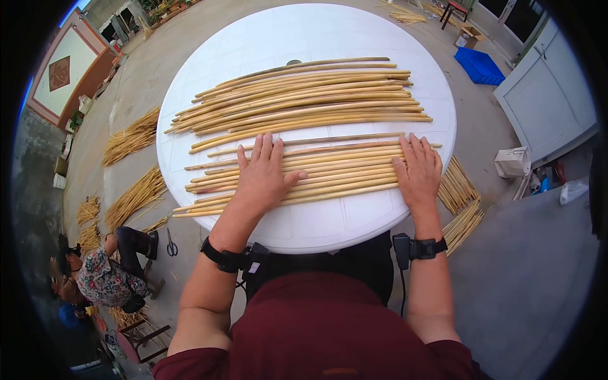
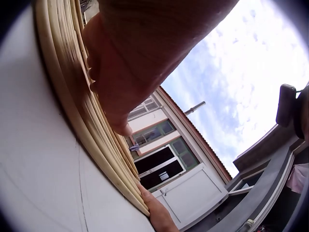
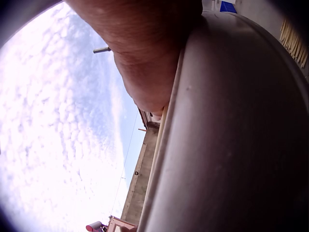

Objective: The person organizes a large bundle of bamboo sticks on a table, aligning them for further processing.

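Long tan canes (image 1: 345,170) lie side by side in a front row across a round white table (image 1: 297,31). My left hand (image 1: 263,177) rests on them left of the middle, fingers spread and thumb out to the right. At their right ends lies my right hand (image 1: 419,170), its fingers pointing away from me. Beyond both hands is a second, thicker group of canes (image 1: 304,95). The left wrist view shows the canes (image 2: 104,128) edge-on under the left hand (image 2: 116,82). In the right wrist view, the right hand (image 3: 149,77) hides most of the canes.
Bundles of thin stalks (image 1: 134,196) lie on the ground at left, and more stalks (image 1: 459,187) are at right. A person (image 1: 111,275) sits low at left near scissors (image 1: 171,244). A blue crate (image 1: 479,65) and a white door (image 1: 548,88) are at right.
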